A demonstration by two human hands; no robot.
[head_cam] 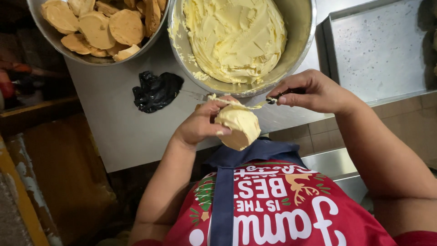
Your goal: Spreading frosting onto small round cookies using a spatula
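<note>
1. Steel worktop (118, 127) is filling the middle of the frame, with a tiled floor showing at the right edge and an empty metal tray (378, 50) lying at the upper right.
2. My left hand (200, 123) is gripping a round biscuit (239, 130) just below centre, fingers curled around its edge and the flat face tilted up so that the cream sits on it.
3. My right hand (314, 91) is pinching the dark handle of a thin knife (246, 105), fingers closed tight; the blade is lying across the top of the biscuit, touching its cream layer.
4. I am holding both hands just beneath the rim of the big steel bowl of pale yellow cream (236, 38) at top centre, probably so that the knife has only a short way to go.
5. A second bowl of plain round biscuits (100, 27) is sitting at the upper left, touching or nearly touching the cream bowl.
6. A crumpled black plastic bag (157, 90) is lying on the worktop between the bowls and my left hand.
</note>
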